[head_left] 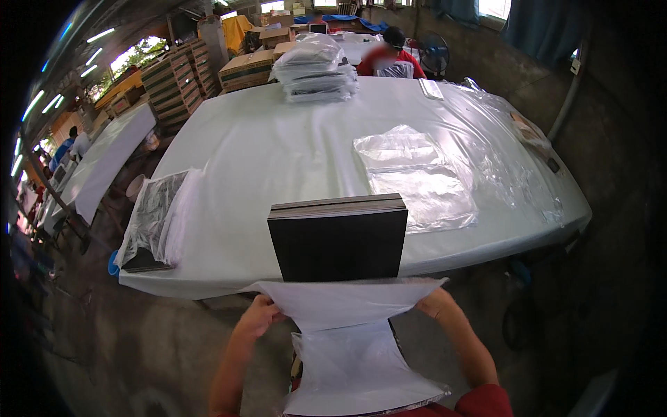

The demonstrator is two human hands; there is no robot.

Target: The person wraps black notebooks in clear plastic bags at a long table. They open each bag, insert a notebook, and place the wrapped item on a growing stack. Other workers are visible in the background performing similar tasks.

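A translucent white plastic bag (351,365) stretches between my two hands in front of my body. My left hand (261,316) is closed on its upper left corner. At the opposite corner my right hand (435,304) pinches the edge. Just beyond the bag, at the table's near edge, a thick black block (338,243) with a layered, page-like top edge stands upright. The bag's raised edge covers its lower end, so I cannot tell whether any of it is inside the bag. Neither hand touches the block.
The table (257,146) has a glossy white cover. Flat clear bags (417,177) lie right of the block, a bagged dark stack (153,219) at the left edge, and piled wrapped packs (316,69) at the back. Across the table sits a person in red (392,59); cartons (177,83) stand behind left.
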